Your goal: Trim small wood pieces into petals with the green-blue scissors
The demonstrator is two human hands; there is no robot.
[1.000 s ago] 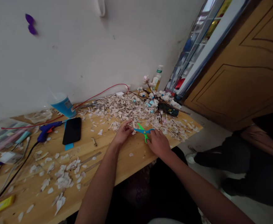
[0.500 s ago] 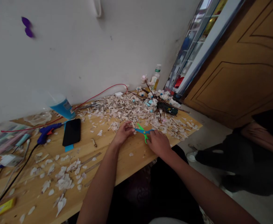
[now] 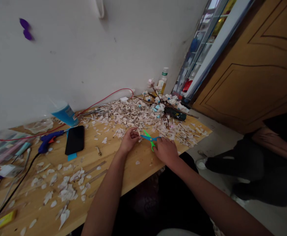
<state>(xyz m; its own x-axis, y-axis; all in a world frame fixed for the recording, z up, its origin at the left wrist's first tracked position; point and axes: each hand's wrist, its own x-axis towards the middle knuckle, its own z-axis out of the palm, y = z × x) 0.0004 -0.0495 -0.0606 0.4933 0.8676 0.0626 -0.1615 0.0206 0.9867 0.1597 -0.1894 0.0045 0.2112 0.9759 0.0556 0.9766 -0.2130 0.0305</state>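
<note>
My right hand [image 3: 167,150] is closed around the handles of a pair of blue and green scissors [image 3: 151,139], whose blades are spread apart and point left. Facing them, my left hand [image 3: 129,141] has its fingers bent together at the blade tips. A small pale flake seems to show at those fingertips, though it is too small to make out clearly. Just beyond both hands lies a wide heap of pale, petal-like flakes [image 3: 133,113]. Behind the heap are dark twigs with white and blue flowers [image 3: 158,107].
On the wooden table [image 3: 126,177] are a black phone [image 3: 75,140], a blue glue gun [image 3: 48,140], a blue cup [image 3: 66,115], cables and scattered flakes. A bottle [image 3: 162,82] stands at the back. Another person's dark-clothed legs [image 3: 246,164] are at the right, beyond the table edge.
The view has shifted very slightly. Both hands and the scissors keep nearly the same place, with the blades still apart.
</note>
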